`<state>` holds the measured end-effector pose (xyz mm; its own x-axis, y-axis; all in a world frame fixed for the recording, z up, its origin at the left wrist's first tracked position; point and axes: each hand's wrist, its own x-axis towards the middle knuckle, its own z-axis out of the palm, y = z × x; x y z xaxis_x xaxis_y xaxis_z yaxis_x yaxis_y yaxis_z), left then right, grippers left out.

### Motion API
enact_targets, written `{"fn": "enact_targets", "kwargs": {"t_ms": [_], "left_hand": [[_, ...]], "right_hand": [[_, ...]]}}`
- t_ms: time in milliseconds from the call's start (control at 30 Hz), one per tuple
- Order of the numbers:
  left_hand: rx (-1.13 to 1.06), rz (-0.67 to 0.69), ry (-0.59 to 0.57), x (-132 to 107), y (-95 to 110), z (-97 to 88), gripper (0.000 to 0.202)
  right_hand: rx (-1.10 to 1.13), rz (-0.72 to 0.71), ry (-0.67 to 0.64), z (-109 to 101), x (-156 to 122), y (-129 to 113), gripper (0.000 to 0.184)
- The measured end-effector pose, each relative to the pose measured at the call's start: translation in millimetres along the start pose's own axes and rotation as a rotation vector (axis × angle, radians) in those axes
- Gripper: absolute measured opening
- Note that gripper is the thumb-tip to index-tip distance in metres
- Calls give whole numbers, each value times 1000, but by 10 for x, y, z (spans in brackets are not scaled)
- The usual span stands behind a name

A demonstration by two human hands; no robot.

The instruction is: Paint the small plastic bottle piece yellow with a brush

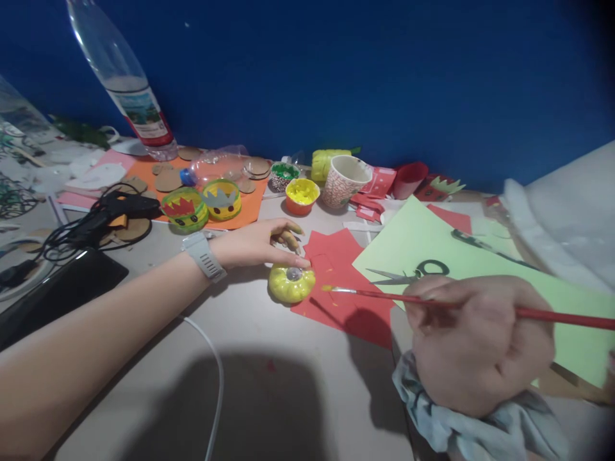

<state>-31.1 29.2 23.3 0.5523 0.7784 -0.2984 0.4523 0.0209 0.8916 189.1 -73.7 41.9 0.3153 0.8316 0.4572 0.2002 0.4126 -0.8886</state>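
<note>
Yellow dome (291,285), frame centre, touched by left hand (254,243), fingers extended; right hand (480,346) pinches paintbrush (384,295), shaft horizontal, bristles just right of dome.

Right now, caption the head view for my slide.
Left hand touches a yellow painted piece; right hand holds a red paintbrush.

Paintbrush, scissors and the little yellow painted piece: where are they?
Paintbrush (375,294): head view, red handle near the bristles.
Scissors (391,278): head view, grey blades.
Yellow painted piece (283,288): head view, its yellow side.
</note>
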Motion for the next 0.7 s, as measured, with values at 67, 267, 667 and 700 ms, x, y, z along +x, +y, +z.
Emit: {"fn": "enact_targets", "kwargs": {"t_ms": [67, 267, 667, 700], "left_hand": [[7, 2, -2, -6, 18, 0, 68], [54, -4, -2, -12, 47, -7, 68], [55, -17, -11, -23, 89, 0, 65], [58, -15, -10, -23, 89, 2, 64]], "right_hand": [[44, -18, 77, 20, 20, -3, 25], [-28, -107, -51, 26, 23, 82, 22], [-130, -105, 37, 23, 58, 82, 26], [-88, -99, 67, 23, 62, 84, 25]]}}
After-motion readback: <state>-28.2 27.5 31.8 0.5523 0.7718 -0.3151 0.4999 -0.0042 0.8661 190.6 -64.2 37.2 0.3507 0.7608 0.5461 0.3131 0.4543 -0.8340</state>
